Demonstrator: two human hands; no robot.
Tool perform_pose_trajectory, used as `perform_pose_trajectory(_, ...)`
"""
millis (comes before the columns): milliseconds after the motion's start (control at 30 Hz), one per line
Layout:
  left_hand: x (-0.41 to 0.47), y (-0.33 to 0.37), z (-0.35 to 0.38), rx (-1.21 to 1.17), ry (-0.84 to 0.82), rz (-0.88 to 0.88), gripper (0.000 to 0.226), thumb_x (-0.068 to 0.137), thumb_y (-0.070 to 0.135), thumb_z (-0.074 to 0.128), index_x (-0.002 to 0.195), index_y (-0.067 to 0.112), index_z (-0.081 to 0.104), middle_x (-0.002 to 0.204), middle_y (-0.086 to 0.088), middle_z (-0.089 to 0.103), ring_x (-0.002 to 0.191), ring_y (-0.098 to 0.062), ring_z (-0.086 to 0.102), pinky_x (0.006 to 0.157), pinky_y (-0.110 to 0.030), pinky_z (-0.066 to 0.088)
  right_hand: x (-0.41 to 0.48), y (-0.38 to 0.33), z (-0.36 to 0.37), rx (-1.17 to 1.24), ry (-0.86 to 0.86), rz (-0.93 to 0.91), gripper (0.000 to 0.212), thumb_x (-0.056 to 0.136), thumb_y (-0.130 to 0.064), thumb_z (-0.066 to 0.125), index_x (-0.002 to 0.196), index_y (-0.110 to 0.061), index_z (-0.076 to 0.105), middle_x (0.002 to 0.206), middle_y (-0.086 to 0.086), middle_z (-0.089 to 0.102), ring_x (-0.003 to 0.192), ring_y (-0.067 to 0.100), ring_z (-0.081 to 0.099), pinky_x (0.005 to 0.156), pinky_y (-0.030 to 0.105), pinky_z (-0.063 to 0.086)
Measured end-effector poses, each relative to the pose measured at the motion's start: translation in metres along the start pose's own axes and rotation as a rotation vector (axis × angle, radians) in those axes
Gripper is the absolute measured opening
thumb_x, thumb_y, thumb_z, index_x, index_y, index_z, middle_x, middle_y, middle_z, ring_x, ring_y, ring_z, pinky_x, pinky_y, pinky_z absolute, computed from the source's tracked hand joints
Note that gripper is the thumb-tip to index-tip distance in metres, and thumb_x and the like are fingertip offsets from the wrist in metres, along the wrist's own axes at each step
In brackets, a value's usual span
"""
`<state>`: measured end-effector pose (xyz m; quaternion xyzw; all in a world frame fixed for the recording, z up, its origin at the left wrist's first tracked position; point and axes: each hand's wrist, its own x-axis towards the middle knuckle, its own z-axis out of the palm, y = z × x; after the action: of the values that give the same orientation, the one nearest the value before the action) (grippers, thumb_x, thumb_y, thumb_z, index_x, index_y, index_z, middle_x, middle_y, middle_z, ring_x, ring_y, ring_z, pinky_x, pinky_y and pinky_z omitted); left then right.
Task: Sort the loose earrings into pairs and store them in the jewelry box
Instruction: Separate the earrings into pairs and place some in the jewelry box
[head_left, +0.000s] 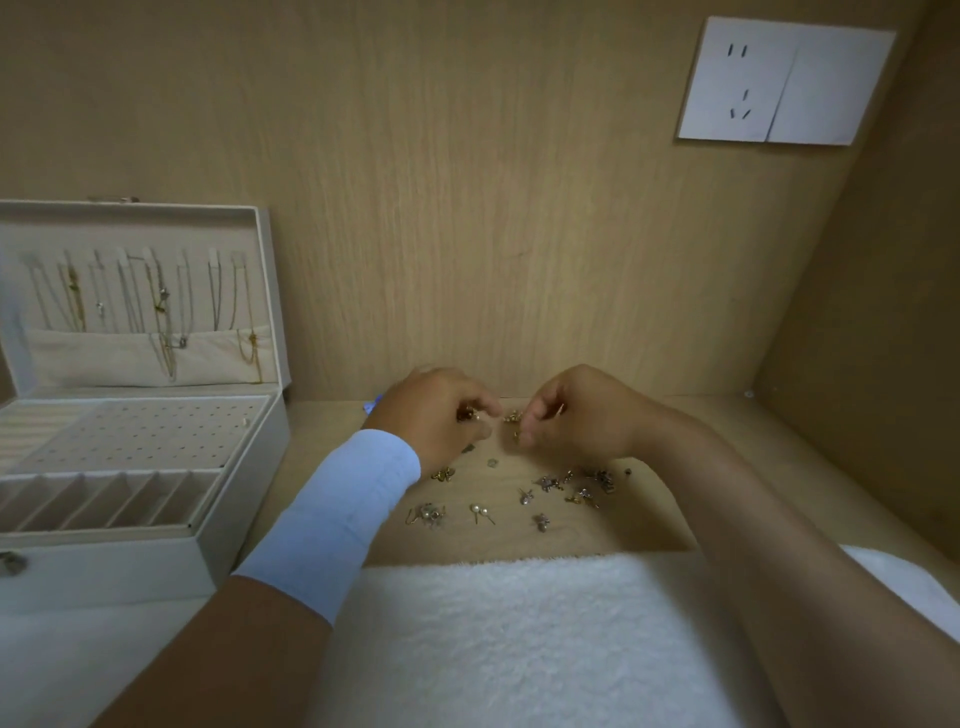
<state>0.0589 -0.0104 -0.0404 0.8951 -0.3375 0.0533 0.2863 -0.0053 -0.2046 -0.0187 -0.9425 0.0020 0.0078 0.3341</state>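
Several loose earrings (524, 496), gold, silver and pearl, lie scattered on the wooden shelf below my hands. My left hand (434, 415) is curled with a small dark-and-gold earring pinched in its fingertips. My right hand (576, 410) faces it, its fingertips closed on a small gold earring (511, 415) between the two hands. The white jewelry box (156, 525) stands open at the left, showing a perforated earring panel (140, 431), divided compartments and several necklaces hanging in its lid.
A fluffy white towel (519, 623) covers the near edge of the shelf. Wooden walls close in behind and on the right, with a white wall socket (779, 78) high at the right. A pale blue band wraps my left wrist.
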Motion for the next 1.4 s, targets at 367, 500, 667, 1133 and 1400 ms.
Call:
perform_pose_trajectory(367,-0.001,-0.006,0.000,0.132,-0.124,-0.039,0.019,0.086,0.035,0.068,0.104,0.039,0.073,0.096,0.020,0.056,0.100,-0.004,0.051,0.080,-0.019,0.036,0.012,-0.001,0.022,-0.276,-0.022,-0.120,0.002,0.083,-0.026,0.077,0.084,-0.027,0.078,0.082,-0.015,0.072,0.080,-0.001,0.064,0.078,0.026,0.055)
perform_pose_trajectory(500,-0.003,0.000,-0.002,0.073,-0.127,-0.040,0.017,0.087,0.032,0.068,0.102,0.034,0.074,0.094,0.020,0.059,0.093,-0.002,0.055,0.074,-0.014,0.037,0.010,0.001,0.019,-0.233,-0.016,-0.118,0.012,0.082,-0.025,0.079,0.093,-0.029,0.075,0.086,-0.016,0.069,0.077,-0.005,0.062,0.071,0.014,0.049)
perform_pose_trajectory(667,-0.002,0.015,-0.004,0.028,-0.070,0.050,0.010,0.086,0.034,0.069,0.095,0.035,0.075,0.079,0.025,0.055,0.087,0.000,0.053,0.088,-0.023,0.039,0.000,0.003,-0.015,-0.166,0.102,-0.096,0.021,0.087,-0.022,0.076,0.105,-0.031,0.073,0.086,-0.013,0.068,0.063,-0.016,0.055,0.062,0.007,0.039)
perform_pose_trajectory(1133,-0.005,0.042,0.019,0.010,-0.180,0.087,0.013,0.086,0.031,0.068,0.097,0.034,0.075,0.089,0.020,0.066,0.082,0.002,0.056,0.086,-0.022,0.045,-0.019,0.030,-0.018,-0.179,-0.156,-0.025,0.011,0.080,-0.022,0.084,0.087,-0.029,0.081,0.073,-0.016,0.074,0.064,-0.009,0.060,0.066,0.008,0.043)
perform_pose_trajectory(1400,-0.005,0.036,0.022,-0.352,-0.097,0.038,0.029,0.075,0.012,0.082,0.097,0.028,0.071,0.087,0.013,0.073,0.076,-0.006,0.063,0.078,-0.021,0.054,-0.019,0.028,-0.023,0.098,-0.055,-0.037,0.008,0.092,-0.022,0.072,0.092,-0.019,0.080,0.056,-0.021,0.064,0.054,-0.008,0.054,0.059,0.009,0.041)
